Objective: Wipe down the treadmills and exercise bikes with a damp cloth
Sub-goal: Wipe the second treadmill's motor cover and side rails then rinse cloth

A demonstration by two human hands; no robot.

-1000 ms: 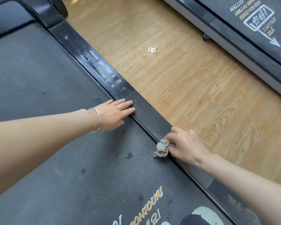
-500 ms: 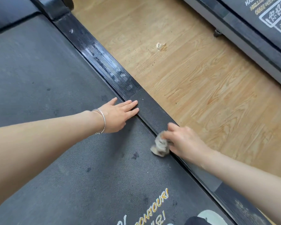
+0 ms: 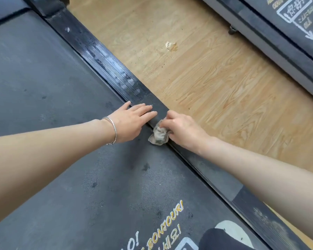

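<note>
Wiping the side rail (image 3: 105, 59), mid-frame.
My right hand (image 3: 182, 130) pinches the cloth (image 3: 158, 135) in curled fingers to scrub; left hand (image 3: 132, 121) flat, fingers together, bracing.

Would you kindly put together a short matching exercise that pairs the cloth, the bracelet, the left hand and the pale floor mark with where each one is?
Column A
1. cloth
2. bracelet
3. left hand
4. pale mark

Column B
a. on the wooden floor
b. lying flat, fingertips on the side rail
c. bunched in the right hand
d. worn round a wrist

Pairs: 1-c, 2-d, 3-b, 4-a
</note>
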